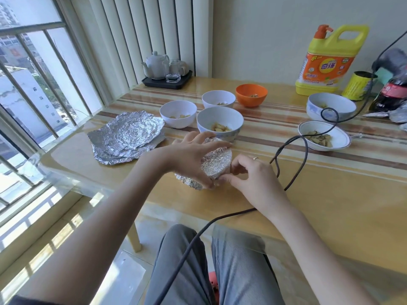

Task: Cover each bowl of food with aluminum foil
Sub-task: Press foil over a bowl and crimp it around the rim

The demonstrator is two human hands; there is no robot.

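Observation:
A bowl wrapped in aluminum foil (217, 161) is tilted on the table in front of me, its foil-covered face turned to the right. My left hand (191, 157) grips it from the left, fingers spread over the top and thumb under the rim. My right hand (246, 172) pinches the foil at the lower right rim. A stack of crumpled foil sheets (127, 135) lies to the left. Uncovered bowls with food stand behind: several white ones (178, 114) (219, 123) (218, 99) (330, 107), an orange one (251, 94) and a shallow dish (323, 137).
A dark cable (293, 159) loops across the table right of my hands and down over my lap. At the back stand a tea tray (166, 81), a yellow detergent jug (328, 60), a yellow can (357, 85) and a cola bottle (389, 93).

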